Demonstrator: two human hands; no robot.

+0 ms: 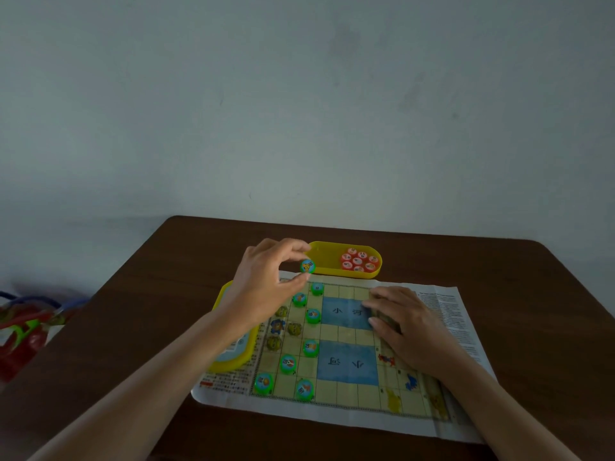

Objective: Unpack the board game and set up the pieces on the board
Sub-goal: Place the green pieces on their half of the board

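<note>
A paper game board (346,334) with two blue river patches lies flat on the brown table (166,261). Several green round pieces (312,316) stand on its left squares. My left hand (266,281) hovers over the board's far left corner, pinching one green piece (307,266) between thumb and fingers. My right hand (402,324) rests flat, palm down, on the board's right side. Behind the board a yellow oval box (319,257) holds several red pieces (360,260) at its right end.
The yellow lid (233,361) lies partly under the board's left edge and my left forearm. A red and blue plastic bag (26,327) sits at the table's left edge. A pale wall stands behind the table.
</note>
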